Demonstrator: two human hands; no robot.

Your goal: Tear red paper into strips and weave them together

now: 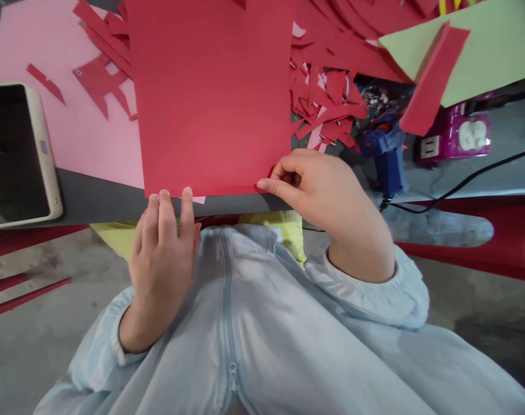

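Observation:
A large sheet of red paper (214, 98) lies flat in the middle, its near side close to the table edge. A thin folded strip seems to run along that near side. My left hand (162, 248) rests its outstretched fingertips on the near left part of this edge, palm down. At the near right corner, my right hand (327, 190) pinches the edge of the sheet between thumb and forefinger. A small pink scrap (199, 200) pokes out from under the sheet between my hands.
To the left are pink paper (93, 144), a red paper fish (100, 80) and a phone (18, 155). On the right are red scraps (327, 98), a blue glue gun (386, 155) with a black cord, a folded red strip (435, 80), green paper (496, 52) and a purple box (457, 135).

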